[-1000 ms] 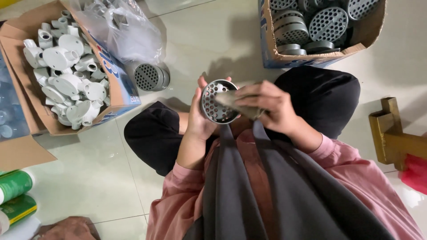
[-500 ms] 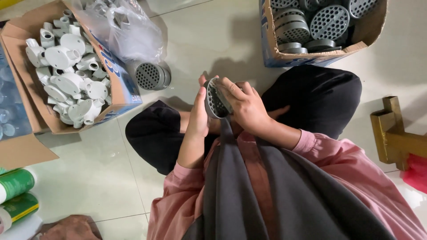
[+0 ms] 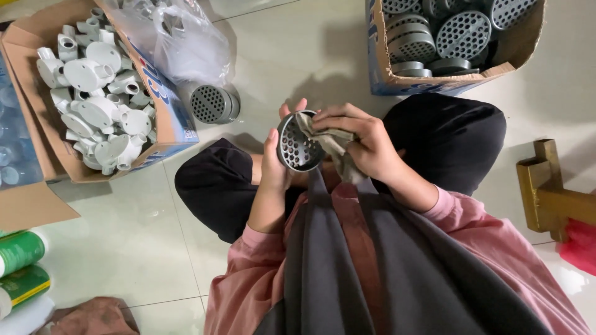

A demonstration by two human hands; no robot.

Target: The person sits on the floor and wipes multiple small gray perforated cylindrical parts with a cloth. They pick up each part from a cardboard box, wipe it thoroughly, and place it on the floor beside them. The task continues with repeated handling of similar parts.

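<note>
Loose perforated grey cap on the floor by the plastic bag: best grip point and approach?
Judging by its pose, the perforated grey cap lies tipped, holed face toward the camera. Come from above and pinch the round rim across its width; the holed face offers no grip. The plastic bag crowds its upper left.

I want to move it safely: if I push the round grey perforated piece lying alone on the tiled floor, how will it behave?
The perforated piece lies on its curved side, so it will probably roll on the smooth floor. It looks like rigid plastic, likely stiff and light. Its many holes should give fingers some grip.
</note>
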